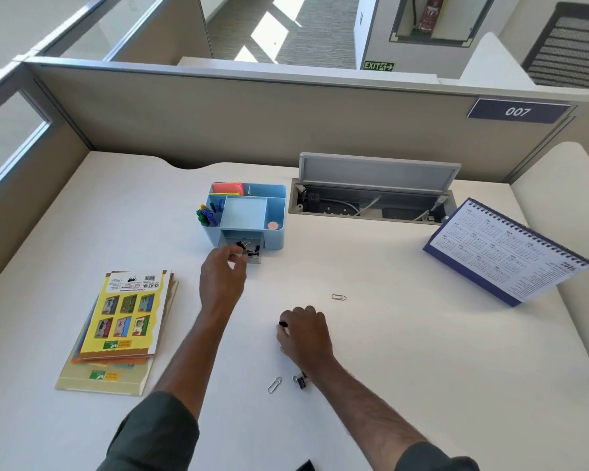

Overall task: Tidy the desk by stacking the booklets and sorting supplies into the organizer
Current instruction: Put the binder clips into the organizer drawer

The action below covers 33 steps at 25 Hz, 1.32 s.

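Note:
A blue desk organizer (272, 212) stands at the middle back of the desk, its small front drawer (252, 251) pulled out and holding black binder clips. My left hand (222, 277) is at the drawer's left edge, fingertips pinching a binder clip over it. My right hand (305, 333) rests on the desk nearer me, fingers curled round a black binder clip (283, 323). Another binder clip (300, 380) and a paper clip (274, 385) lie by my right wrist. A second paper clip (338, 297) lies further right. The stacked booklets (123, 321) sit at the left.
A desk calendar (510, 256) stands at the right. An open cable hatch (371, 198) with sockets lies behind the organizer. Markers and sticky notes fill the organizer's back compartments. Partition walls close the desk at back and left.

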Motion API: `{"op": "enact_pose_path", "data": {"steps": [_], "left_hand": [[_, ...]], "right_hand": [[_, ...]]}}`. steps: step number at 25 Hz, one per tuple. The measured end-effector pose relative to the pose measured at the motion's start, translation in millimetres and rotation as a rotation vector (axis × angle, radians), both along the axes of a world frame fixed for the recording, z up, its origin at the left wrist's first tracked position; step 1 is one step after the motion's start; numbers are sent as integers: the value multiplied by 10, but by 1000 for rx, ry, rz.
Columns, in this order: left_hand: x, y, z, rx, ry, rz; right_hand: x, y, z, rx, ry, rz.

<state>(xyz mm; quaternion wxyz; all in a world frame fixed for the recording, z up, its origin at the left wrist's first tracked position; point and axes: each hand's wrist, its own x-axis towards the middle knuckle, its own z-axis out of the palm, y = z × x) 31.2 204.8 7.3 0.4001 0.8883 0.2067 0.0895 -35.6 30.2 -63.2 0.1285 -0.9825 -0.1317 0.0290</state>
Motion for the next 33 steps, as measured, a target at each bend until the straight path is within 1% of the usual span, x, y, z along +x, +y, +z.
{"op": "enact_pose_path", "data": {"steps": [2, 3, 6, 9, 12, 16, 20, 25, 29, 33], "left_hand": [[-204, -93, 7, -44, -7, -37], [-298, -144, 12, -69, 7, -60], [-504, -266, -6, -162, 68, -157], [-594, -324, -4, -243, 74, -286], [-573, -343, 27, -267, 65, -326], [-505, -315, 33, -257, 16, -285], [-390, -198, 44, -207, -1, -196], [-112, 59, 149, -91, 21, -20], [264, 226, 178, 8, 127, 61], [506, 207, 155, 56, 272, 28]], "right_hand": [[40, -27, 68, 90, -16, -43], [60, -37, 119, 171, -13, -87], [146, -35, 343, 424, 69, -238], [269, -16, 534, 660, 123, -417], [370, 12, 624, 765, 127, -486], [394, 61, 689, 790, 102, -472], [348, 37, 706, 787, 98, -478], [169, -146, 527, 728, 192, -492], [28, -261, 346, 662, 259, -499], [-92, -312, 264, 599, 287, -472]]}}
